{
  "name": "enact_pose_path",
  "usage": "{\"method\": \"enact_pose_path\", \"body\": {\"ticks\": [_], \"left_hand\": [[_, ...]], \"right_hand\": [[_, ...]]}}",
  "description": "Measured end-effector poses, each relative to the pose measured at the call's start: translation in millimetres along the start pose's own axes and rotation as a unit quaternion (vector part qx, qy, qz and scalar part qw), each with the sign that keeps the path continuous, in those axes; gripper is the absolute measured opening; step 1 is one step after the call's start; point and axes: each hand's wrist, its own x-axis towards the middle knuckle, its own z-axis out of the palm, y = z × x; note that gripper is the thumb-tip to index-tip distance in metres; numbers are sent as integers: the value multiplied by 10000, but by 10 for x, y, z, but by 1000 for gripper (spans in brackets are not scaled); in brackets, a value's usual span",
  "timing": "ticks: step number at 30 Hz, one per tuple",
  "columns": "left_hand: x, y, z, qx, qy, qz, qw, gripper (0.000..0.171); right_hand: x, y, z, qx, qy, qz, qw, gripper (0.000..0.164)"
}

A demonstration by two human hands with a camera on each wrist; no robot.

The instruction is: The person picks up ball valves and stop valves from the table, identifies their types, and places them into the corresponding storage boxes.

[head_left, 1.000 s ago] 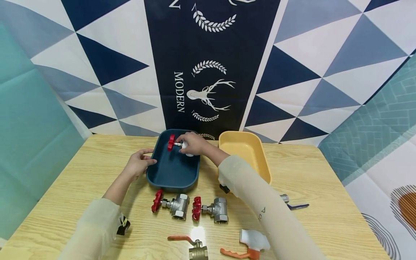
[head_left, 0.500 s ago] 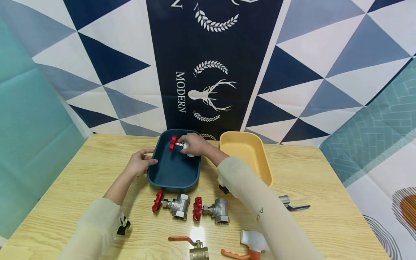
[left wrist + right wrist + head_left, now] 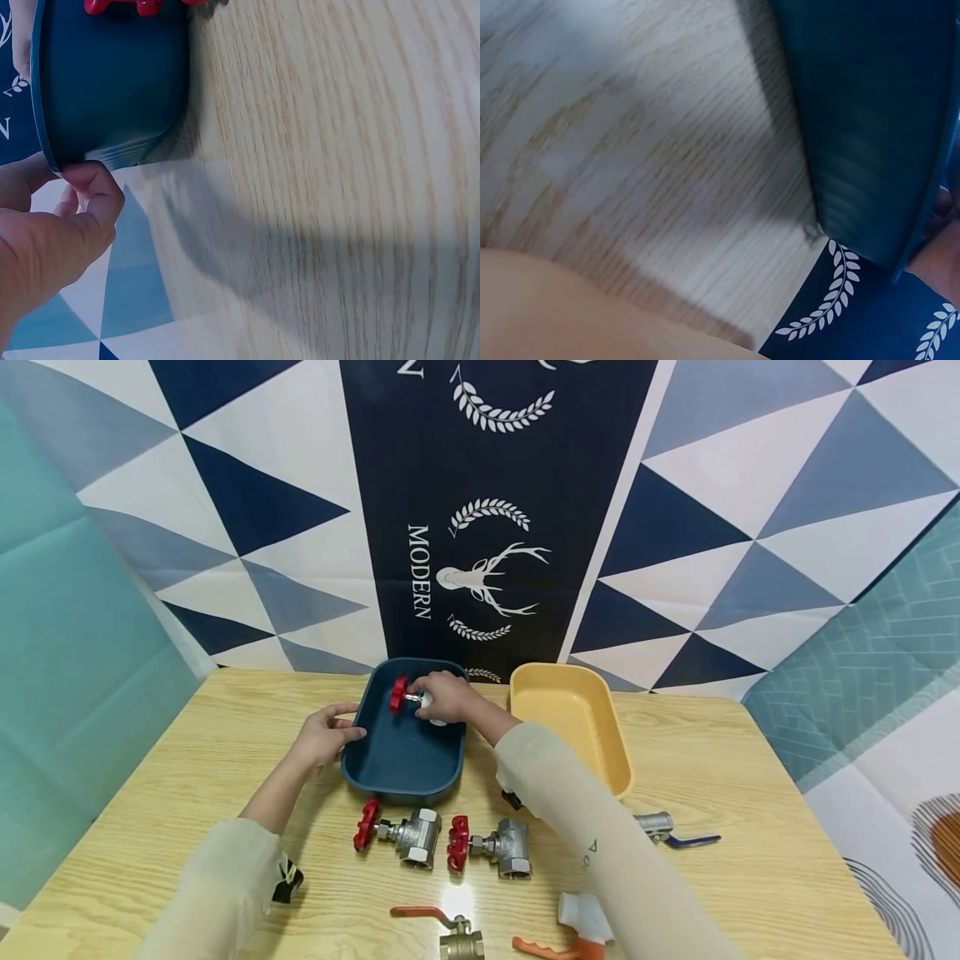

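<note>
In the head view my left hand (image 3: 322, 739) pinches the left rim of a dark blue tray (image 3: 401, 764), thumb inside the wall; the left wrist view shows this pinch on the rim too. Inside the tray, toward its back, my right hand (image 3: 446, 695) grips the white body of a valve with a red handwheel (image 3: 399, 693). The wheel points left, and the fingers cover much of the white body. From the right wrist view, only the tray's outer wall (image 3: 877, 135) and a bit of the hand at the right edge can be seen.
Two steel valves with red handwheels, one left (image 3: 416, 837) and one right (image 3: 510, 847), lie before the tray. A yellow tray (image 3: 618, 752) stands at right. Nearer lie a brass valve (image 3: 461, 943) and a white-and-orange valve (image 3: 585, 918); a blue-handled valve (image 3: 656, 824) is partly behind the sleeve.
The right hand and the white valve have lowered slightly inside the blue tray. The right forearm has shifted a little left, uncovering more of the blue-handled valve. My left hand keeps its hold.
</note>
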Motion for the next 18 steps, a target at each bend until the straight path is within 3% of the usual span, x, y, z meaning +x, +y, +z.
{"method": "enact_pose_path", "body": {"ticks": [18], "left_hand": [[15,0,11,13,90,-70,9999,51]], "right_hand": [[90,11,55,-101,82,152,9998,41]]}}
